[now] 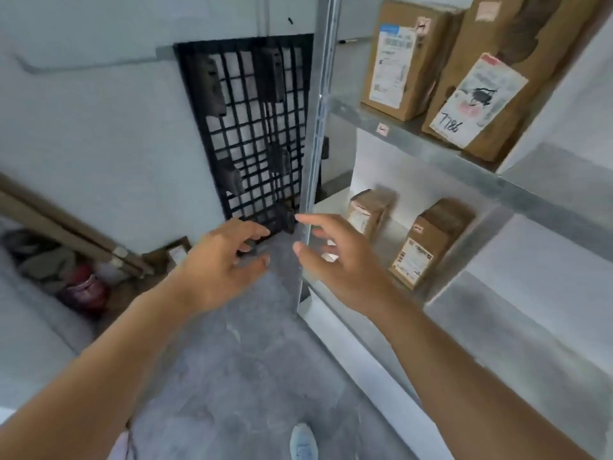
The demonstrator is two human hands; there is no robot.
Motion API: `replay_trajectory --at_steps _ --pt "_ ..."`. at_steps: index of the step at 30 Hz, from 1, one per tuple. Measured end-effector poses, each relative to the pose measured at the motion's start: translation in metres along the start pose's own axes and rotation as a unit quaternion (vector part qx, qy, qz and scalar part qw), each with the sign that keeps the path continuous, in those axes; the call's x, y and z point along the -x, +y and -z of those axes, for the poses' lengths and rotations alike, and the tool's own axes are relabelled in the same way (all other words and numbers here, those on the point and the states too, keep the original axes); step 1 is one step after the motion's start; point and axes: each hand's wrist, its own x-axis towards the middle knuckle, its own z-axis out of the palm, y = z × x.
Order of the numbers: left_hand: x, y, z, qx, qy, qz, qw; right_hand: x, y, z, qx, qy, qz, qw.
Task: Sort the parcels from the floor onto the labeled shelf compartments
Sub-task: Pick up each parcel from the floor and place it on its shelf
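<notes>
A black grid panel (252,127) leans against the pale wall (99,111) above grey concrete floor (238,360).

Bare forearms, no sleeves; a pale blue shoe (303,441) below.

A metal shelving unit (431,154) stood on the right, its corner upright (318,111) nearest the middle. On the upper shelf, two parcels stood side by side: one parcel (403,58) to the left, a larger parcel (491,91) just beside it to the right. On the lower shelf, two smaller parcels (368,210) (428,244) stood apart. Left of the upright, a grid panel (248,127) leaned against the wall. Both hands (215,267) (338,260) hung above the floor (232,360), in front of the upright's base.
</notes>
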Motion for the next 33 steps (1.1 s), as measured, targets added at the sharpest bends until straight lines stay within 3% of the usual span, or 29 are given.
replay_trajectory --at_steps 8,14,23,33 --pt "-0.055 -0.136 0.035 -0.015 0.057 0.168 0.984 -0.164 0.062 -0.115 -0.055 -0.141 0.007 0.989" --pt "-0.089 -0.249 0.070 -0.010 0.053 0.265 0.963 -0.267 0.078 -0.212 -0.056 -0.235 -0.014 0.970" --pt "-0.166 -0.462 0.117 0.036 0.032 0.310 0.950 -0.407 0.120 -0.387 -0.042 -0.275 -0.110 0.954" --pt "-0.261 -0.619 0.134 0.048 -0.041 0.354 0.933 -0.544 0.180 -0.505 -0.059 -0.283 -0.183 0.940"
